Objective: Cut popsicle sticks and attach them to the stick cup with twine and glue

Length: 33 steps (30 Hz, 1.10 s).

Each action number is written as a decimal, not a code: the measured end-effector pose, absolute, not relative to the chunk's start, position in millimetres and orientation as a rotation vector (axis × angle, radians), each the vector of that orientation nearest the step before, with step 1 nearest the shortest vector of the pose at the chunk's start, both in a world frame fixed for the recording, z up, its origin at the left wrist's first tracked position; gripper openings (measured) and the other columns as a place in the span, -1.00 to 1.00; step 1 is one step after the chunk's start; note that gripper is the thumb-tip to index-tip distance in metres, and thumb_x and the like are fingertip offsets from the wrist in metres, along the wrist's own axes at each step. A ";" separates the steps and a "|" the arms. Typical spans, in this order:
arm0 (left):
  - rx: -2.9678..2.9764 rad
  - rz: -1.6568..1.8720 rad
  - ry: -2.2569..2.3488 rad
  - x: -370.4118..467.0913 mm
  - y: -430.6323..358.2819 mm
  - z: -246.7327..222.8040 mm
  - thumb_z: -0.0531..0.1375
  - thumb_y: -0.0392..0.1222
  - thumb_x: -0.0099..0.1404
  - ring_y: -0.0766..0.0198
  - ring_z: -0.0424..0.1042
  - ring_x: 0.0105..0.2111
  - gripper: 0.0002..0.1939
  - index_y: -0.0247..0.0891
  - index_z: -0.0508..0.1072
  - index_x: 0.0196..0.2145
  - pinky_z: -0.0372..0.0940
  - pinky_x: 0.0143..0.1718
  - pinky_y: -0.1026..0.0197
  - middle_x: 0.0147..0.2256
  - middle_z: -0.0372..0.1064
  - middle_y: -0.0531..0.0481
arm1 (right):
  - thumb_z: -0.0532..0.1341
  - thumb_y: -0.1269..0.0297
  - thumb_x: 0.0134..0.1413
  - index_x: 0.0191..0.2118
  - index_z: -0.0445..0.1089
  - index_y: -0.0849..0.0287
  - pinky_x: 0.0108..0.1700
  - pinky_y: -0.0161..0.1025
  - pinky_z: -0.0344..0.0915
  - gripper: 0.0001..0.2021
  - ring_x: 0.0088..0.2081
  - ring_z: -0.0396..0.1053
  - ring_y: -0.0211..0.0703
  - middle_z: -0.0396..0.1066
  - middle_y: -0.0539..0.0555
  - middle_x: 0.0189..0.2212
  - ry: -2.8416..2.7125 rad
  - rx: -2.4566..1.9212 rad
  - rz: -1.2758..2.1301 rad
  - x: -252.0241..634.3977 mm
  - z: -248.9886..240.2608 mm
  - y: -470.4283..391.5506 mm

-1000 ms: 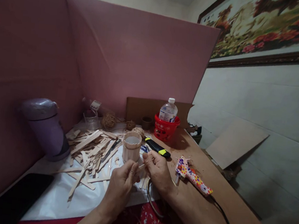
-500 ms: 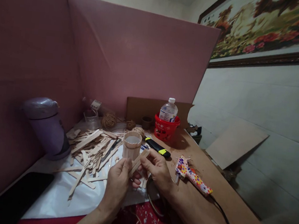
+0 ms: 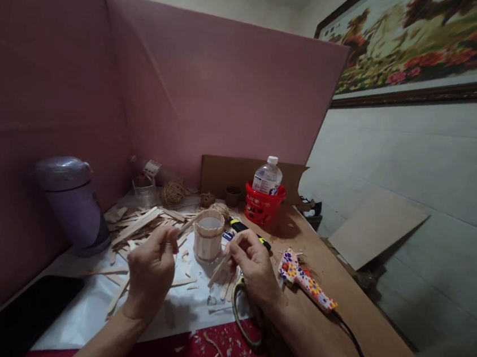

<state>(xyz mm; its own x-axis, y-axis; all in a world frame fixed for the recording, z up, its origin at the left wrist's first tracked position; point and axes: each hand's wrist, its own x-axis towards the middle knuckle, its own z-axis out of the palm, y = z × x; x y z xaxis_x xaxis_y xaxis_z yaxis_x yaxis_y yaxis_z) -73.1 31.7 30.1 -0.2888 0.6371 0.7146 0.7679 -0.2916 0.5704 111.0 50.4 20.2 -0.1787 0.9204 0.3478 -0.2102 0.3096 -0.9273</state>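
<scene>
The right hand (image 3: pixel 252 265) pinches a pale, flat wooden stick (image 3: pixel 219 271). The left hand (image 3: pixel 150 268) curls; I cannot tell around what.

Brown counter (image 3: pixel 323 264): red bucket (image 3: pixel 262 209) upright; floral glue gun (image 3: pixel 310 284) front-right of bucket; white sheet (image 3: pixel 83 318) front-left of bucket, scattered sticks (image 3: pixel 137 226), slatted cup (image 3: pixel 207 246) atop.

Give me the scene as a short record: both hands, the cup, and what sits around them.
Left hand: fingers curled, raised over the white sheet; contents unclear
Right hand: pinching a stick
Cup: upright, beyond the hands, between them in the picture
Loose sticks: piled left of the cup
Glue gun: lying right of the right hand
Bottle: in the red bucket, at the back
Flask: far left
</scene>
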 end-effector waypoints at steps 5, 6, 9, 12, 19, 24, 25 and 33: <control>-2.238 -1.450 -1.388 -59.2 24.3 21.7 0.06 -0.25 0.30 0.31 0.37 -0.51 -0.83 -0.26 0.43 -0.37 0.19 -0.43 0.30 -0.50 0.41 0.00 | 0.19 0.13 0.11 -0.35 0.22 0.15 -0.62 -0.44 0.10 -0.79 -0.63 0.16 -0.40 0.32 -0.06 -0.50 -1.143 -0.755 1.010 116.3 15.5 62.4; -2.290 -1.370 -1.376 -56.4 23.7 18.8 0.05 -0.26 0.30 0.29 0.38 -0.50 -0.82 -0.25 0.44 -0.37 0.19 -0.43 0.29 -0.50 0.41 -0.01 | 0.19 0.14 0.12 -0.35 0.22 0.14 -0.64 -0.44 0.08 -0.80 -0.64 0.14 -0.42 0.33 -0.07 -0.48 -1.098 -0.737 0.969 118.0 15.3 64.6; -2.427 -1.080 -1.441 -50.1 24.3 10.7 0.04 -0.28 0.29 0.28 0.37 -0.51 -0.79 -0.21 0.45 -0.43 0.19 -0.47 0.29 -0.51 0.38 0.00 | 0.22 0.17 0.09 -0.36 0.22 0.14 -0.64 -0.43 0.08 -0.81 -0.63 0.14 -0.42 0.34 -0.06 -0.44 -1.017 -0.677 0.917 122.2 16.9 68.0; -2.586 -0.967 -1.429 -45.1 24.8 6.3 0.08 -0.30 0.24 0.29 0.37 -0.49 -0.82 -0.20 0.45 -0.44 0.21 -0.47 0.29 -0.46 0.39 -0.01 | 0.23 0.14 0.08 -0.39 0.24 0.15 -0.60 -0.40 0.16 -0.79 -0.57 0.20 -0.35 0.32 -0.03 -0.45 -1.030 -0.649 1.032 122.9 19.9 65.1; -2.451 -1.245 -1.561 -41.2 19.5 9.4 -0.04 -0.32 0.30 0.27 0.28 -0.52 -0.72 -0.24 0.32 -0.54 0.16 -0.49 0.26 -0.56 0.27 0.01 | 0.23 0.15 0.08 -0.34 0.31 0.15 -0.64 -0.44 0.03 -0.82 -0.63 0.08 -0.40 0.26 -0.08 -0.54 -1.093 -0.583 1.279 121.3 23.0 55.4; -2.686 -1.616 -1.806 -35.8 13.5 14.6 -0.01 -0.09 0.33 0.25 0.35 -0.46 -0.74 -0.24 0.36 -0.41 0.22 -0.44 0.24 -0.46 0.38 -0.02 | 0.25 0.13 0.04 -0.28 0.31 0.16 -0.64 -0.42 0.04 -0.78 -0.66 0.08 -0.41 0.29 -0.09 -0.55 -1.278 -0.610 1.351 119.0 24.6 49.1; -2.841 -1.696 -1.879 -33.8 12.5 15.2 0.00 -0.04 0.32 0.28 0.35 -0.51 -0.72 -0.24 0.36 -0.40 0.22 -0.49 0.26 -0.47 0.38 -0.01 | 0.26 0.14 0.02 -0.27 0.31 0.16 -0.64 -0.42 0.05 -0.77 -0.67 0.09 -0.41 0.29 -0.09 -0.55 -1.318 -0.627 1.371 117.9 24.8 47.5; -3.030 -2.226 -2.262 -30.2 11.4 18.3 0.11 0.10 0.20 0.39 0.21 -0.78 -0.64 -0.30 0.33 -0.47 0.09 -0.75 0.35 -0.67 0.33 0.05 | 0.32 0.11 -0.08 -0.25 0.31 0.16 -0.63 -0.39 0.20 -0.69 -0.60 0.24 -0.36 0.34 -0.03 -0.43 -1.356 -0.694 1.332 113.7 22.9 48.9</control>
